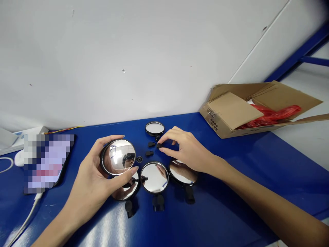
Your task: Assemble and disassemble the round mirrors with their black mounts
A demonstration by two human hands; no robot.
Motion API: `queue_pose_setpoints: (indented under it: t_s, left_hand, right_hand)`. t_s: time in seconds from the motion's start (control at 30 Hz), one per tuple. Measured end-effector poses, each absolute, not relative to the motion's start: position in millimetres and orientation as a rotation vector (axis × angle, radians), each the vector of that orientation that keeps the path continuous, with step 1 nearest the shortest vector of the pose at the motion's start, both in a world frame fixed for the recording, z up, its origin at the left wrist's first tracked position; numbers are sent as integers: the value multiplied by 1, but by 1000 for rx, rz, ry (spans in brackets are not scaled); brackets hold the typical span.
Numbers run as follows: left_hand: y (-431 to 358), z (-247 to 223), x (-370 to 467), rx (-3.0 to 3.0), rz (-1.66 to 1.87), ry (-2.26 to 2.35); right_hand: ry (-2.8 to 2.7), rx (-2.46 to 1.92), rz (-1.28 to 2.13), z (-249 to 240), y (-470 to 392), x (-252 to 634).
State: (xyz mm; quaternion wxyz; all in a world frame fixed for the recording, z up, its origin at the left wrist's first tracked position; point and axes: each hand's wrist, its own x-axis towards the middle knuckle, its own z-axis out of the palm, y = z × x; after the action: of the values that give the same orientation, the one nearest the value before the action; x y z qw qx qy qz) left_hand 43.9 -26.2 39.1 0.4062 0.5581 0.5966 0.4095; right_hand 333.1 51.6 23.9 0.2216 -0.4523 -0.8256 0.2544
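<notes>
My left hand [95, 181] holds a round convex mirror [118, 157] by its black rim, lifted a little above the blue table [231, 192]. My right hand [186, 151] pinches a small black part [159, 145] with thumb and fingertips. Two more small black parts [150, 149] and a black ring [139, 159] lie beside it. Three round mirrors on black stems lie in a row: one [125, 187] under my left hand, one [154, 177] in the middle, one [183, 174] partly under my right hand. Another round mirror [154, 128] lies farther back.
An open cardboard box [231, 113] with red plastic [272, 116] inside sits at the back right. A phone [46, 161] with a white cable [25, 219] lies at the left. A white wall [128, 61] rises directly behind the table.
</notes>
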Motion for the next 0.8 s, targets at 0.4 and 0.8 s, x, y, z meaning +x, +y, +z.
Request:
queue_pose_setpoints:
  t_s: [0.4, 0.8]
  left_hand:
    - [-42, 39, 56, 1377, 1081, 1463]
    - [-38, 39, 57, 1283, 1028, 1503]
  right_hand:
    - [-2109, -698, 784, 32, 15, 309]
    - [-2058, -688, 713, 28, 7, 304]
